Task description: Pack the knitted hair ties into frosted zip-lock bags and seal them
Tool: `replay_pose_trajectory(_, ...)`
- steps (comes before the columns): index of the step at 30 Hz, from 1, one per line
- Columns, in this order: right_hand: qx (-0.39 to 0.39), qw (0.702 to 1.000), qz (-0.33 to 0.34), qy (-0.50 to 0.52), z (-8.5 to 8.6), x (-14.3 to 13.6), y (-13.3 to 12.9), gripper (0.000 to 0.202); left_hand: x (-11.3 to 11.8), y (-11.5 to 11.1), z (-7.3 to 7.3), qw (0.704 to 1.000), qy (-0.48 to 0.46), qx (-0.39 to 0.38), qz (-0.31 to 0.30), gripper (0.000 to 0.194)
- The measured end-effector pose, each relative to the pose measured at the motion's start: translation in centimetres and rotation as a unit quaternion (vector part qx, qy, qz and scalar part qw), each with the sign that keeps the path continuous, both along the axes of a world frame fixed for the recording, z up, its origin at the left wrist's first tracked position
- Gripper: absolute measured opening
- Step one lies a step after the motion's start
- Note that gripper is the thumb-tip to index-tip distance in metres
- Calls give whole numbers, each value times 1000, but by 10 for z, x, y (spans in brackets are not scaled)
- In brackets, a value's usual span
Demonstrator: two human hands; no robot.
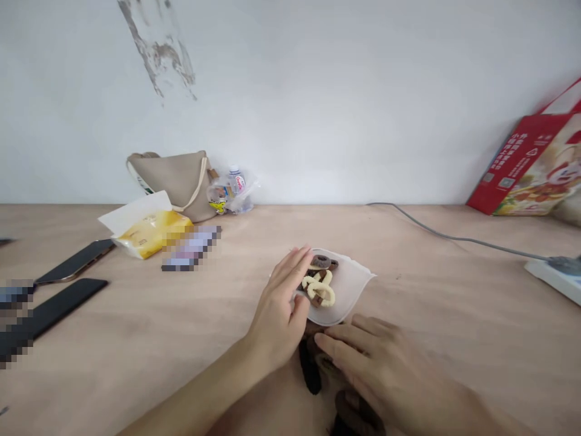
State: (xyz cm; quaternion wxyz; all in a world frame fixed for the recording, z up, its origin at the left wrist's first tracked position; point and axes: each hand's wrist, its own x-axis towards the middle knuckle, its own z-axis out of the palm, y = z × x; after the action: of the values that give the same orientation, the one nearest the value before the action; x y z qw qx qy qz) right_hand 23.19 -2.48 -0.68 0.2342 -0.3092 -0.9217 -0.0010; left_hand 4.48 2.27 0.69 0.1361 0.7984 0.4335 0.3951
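A frosted pale bag (349, 281) lies on the table in front of me. Cream, brown and dark grey loops that look like fabric hair ties (324, 290) are gathered on or in it; I cannot tell which. My left hand (284, 309) rests along the bag's left side, fingers stretched out, its edge against the hair ties. Closer to me, my right hand (376, 357) reaches over more dark brown and black hair ties (311, 369). Its fingers are extended and a little apart, touching or just above them. Slight blur softens this hand, and its thumb is hidden.
To the left are a yellow tissue pack (154, 233), several phones, one of them a black phone (54, 312), and a beige bag (177, 175). A bottle in clear plastic (235, 184) stands by the wall. A grey cable (445, 235) runs to a white power strip (554, 278) near a red box (521, 160).
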Motion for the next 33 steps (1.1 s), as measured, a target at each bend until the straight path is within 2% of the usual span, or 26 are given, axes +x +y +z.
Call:
replay_pose_trajectory(2, -26, 1000, -3, -12, -1, -1, 2, 29, 0, 0, -1, 1000, -2, 1, -1, 65)
replay_pose_trajectory(4, -26, 999, 10, 21, 2, 0, 1, 21, 0, 0, -1, 1000, -3, 4, -2, 64)
replay_pose_trajectory(7, 53, 992, 39, 111, 9, 5, 2, 20, 1, 0, 0, 1000, -1, 2, 0, 63)
replay_pose_trajectory(9, 103, 986, 9, 127, 13, 8, 4, 23, 1, 0, 1, 1000, -2, -2, 1, 64)
replay_pose_trajectory(10, 112, 986, -19, 124, 14, 9, 6, 26, 1, 0, 2, 1000, -3, -3, 3, 65)
replay_pose_trajectory(12, 82, 988, -62, 117, 17, 7, 7, 27, 1, 0, 2, 1000, -4, -2, 5, 65)
replay_pose_trajectory(15, 34, 995, -32, 90, 16, -7, 3, 19, 0, 1, 1, 1000, -1, 2, 4, 66)
replay_pose_trajectory(18, 107, 994, 18, 11, 7, -26, -3, 15, 0, 1, 0, 1000, 0, 12, -1, 64)
replay_pose_trajectory(20, 152, 988, 29, -28, -2, -37, -5, 14, 0, 2, -1, 1000, 1, 14, 2, 63)
replay_pose_trajectory(23, 155, 987, 24, -31, -7, -41, -6, 11, 0, 2, -2, 1000, 3, 11, 4, 62)
replay_pose_trajectory(25, 163, 986, 31, 9, 1, -36, -5, 12, 0, 2, -1, 1000, -1, 11, -1, 63)
replay_pose_trajectory(27, 168, 984, 48, 38, 16, -24, -1, 17, -1, 1, 0, 1000, -8, 9, -8, 64)
replay_pose_trajectory(30, 158, 987, -3, 21, 32, -1, 10, 32, -2, 1, 1, 1000, -14, 6, -10, 64)
replay_pose_trajectory(32, 120, 991, -54, -3, 21, 16, 9, 34, -2, 1, 1, 1000, -12, 4, -4, 63)
replay_pose_trajectory(33, 99, 993, -69, -8, 8, 24, 2, 32, -3, 1, 0, 1000, -12, 5, 0, 63)
